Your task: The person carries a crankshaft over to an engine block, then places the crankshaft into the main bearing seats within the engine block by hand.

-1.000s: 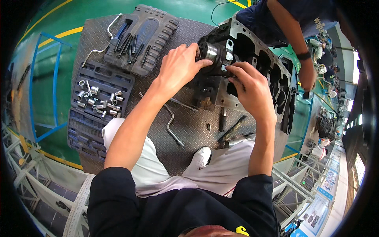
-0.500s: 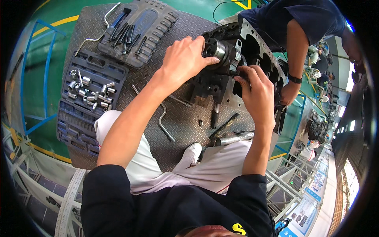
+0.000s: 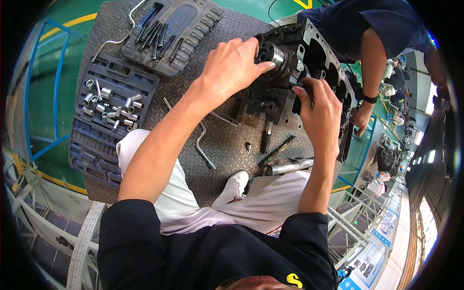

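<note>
A dark engine block (image 3: 325,72) lies at the far right of the metal plate, with a round, shiny crankshaft end (image 3: 273,56) facing me. My left hand (image 3: 233,65) is closed on that crankshaft end from its left side, thumb across the near edge and fingers behind. My right hand (image 3: 319,104) is at the near side of the block, thumb and fingers pinched together beside a bearing cap (image 3: 299,59). A small dark piece shows at those fingertips, too covered to name.
Opposite me a co-worker's hand (image 3: 361,117) is at the block's right side. A socket set case (image 3: 116,72) with loose sockets, a second case with several long bolts (image 3: 153,41), bent bars (image 3: 199,145) and a metal rod (image 3: 287,167) lie around on the chequered plate (image 3: 232,145).
The whole view has shifted slightly. Both my hands keep nearly the same places on the engine. The co-worker's fingers have moved a little at the block's right side.
</note>
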### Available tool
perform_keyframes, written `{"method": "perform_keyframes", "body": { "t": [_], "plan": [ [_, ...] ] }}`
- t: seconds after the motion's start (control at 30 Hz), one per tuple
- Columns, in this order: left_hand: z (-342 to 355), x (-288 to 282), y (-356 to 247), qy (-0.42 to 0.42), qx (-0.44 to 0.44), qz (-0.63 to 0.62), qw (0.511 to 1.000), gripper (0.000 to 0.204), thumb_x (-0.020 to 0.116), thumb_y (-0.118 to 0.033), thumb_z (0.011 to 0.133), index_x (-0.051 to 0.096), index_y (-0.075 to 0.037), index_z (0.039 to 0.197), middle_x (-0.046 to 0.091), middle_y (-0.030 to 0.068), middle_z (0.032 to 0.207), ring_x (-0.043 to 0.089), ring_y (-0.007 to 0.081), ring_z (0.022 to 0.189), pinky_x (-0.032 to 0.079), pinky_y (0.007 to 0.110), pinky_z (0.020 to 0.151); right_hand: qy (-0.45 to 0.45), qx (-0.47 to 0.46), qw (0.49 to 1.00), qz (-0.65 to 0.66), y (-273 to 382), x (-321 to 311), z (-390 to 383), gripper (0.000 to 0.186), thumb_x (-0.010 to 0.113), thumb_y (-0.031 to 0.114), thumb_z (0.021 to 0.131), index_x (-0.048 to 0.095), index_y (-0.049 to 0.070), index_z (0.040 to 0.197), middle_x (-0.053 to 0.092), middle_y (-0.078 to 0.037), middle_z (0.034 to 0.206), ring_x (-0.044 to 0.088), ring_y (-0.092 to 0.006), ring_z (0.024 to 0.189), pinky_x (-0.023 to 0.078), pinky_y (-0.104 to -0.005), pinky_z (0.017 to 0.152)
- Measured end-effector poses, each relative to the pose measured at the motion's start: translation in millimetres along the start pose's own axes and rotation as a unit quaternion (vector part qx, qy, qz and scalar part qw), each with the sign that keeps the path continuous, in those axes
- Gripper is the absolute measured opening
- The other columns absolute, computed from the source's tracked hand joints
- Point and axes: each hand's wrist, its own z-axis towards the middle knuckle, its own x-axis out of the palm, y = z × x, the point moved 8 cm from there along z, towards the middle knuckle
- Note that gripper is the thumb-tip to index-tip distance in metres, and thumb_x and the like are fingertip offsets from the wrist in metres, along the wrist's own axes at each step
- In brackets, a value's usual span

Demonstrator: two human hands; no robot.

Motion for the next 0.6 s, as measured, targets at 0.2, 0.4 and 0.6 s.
{"method": "perform_keyframes", "body": {
  "t": [0.2,0.4,0.6],
  "plan": [
    [-2,-2,7,0.013,-0.023,-0.008,1.0,0.054,0.074,-0.047,0.089,0.067,0.004,0.106,0.071,0.0233,0.095,0.068,0.0416,0.095,0.053,0.048,0.087,-0.003,0.021,1.0,0.002,-1,-1,-4,0.025,0.072,0.019,0.092,0.064,0.0,0.104,0.062,-0.015,0.084,0.063,-0.0369,0.077,0.05,-0.0434,0.069],
    [-3,-5,6,0.01,-0.023,-0.015,1.0,0.054,0.074,-0.046,0.089,0.067,0.004,0.108,0.071,0.0235,0.096,0.068,0.0413,0.097,0.052,0.047,0.087,0.032,-0.034,0.999,-0.022,4,3,-2,0.025,0.071,0.013,0.09,0.061,0.0,0.109,0.061,-0.015,0.09,0.062,-0.036,0.085,0.05,-0.0446,0.074],
    [-5,-9,4,0.0,-0.012,-0.007,1.0,0.054,0.073,-0.046,0.089,0.067,0.004,0.106,0.071,0.0239,0.096,0.068,0.0412,0.097,0.052,0.047,0.087,0.029,-0.047,0.997,-0.056,5,6,0,0.022,0.069,0.009,0.089,0.06,0.0,0.107,0.059,-0.015,0.089,0.061,-0.0358,0.086,0.05,-0.0455,0.074]
  ]
}}
